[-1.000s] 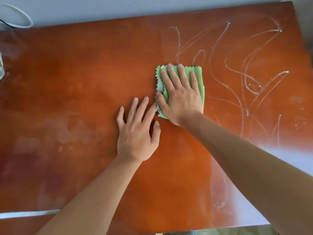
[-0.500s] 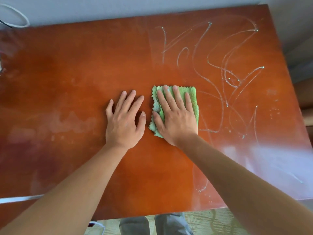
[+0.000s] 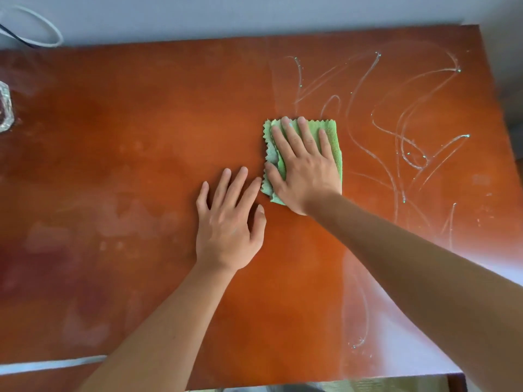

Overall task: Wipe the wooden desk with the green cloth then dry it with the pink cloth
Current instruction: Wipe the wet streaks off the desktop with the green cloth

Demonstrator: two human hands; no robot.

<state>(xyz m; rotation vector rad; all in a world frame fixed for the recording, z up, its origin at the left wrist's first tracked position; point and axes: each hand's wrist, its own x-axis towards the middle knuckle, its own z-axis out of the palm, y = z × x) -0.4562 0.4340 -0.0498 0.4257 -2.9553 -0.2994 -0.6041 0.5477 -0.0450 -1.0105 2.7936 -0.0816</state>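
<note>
The right hand [image 3: 304, 171] is pressing flat on the green cloth [image 3: 331, 142], fingers straight and slightly spread, pinning the folded cloth to the bench [image 3: 141, 165] a little right of its middle. The left hand [image 3: 229, 222] is resting palm-down on the bare wood just beside the cloth — fingers splayed, holding nothing, its fingertips nearly touching the cloth's zigzag edge. Thin, looping wet streaks [image 3: 402, 131] are lying across the right part of the bench, right of the cloth. At the far left edge a clear glass object [image 3: 4, 108] is standing, only partly in view — and a white cable [image 3: 42, 26] is curling beyond the back left corner.
</note>
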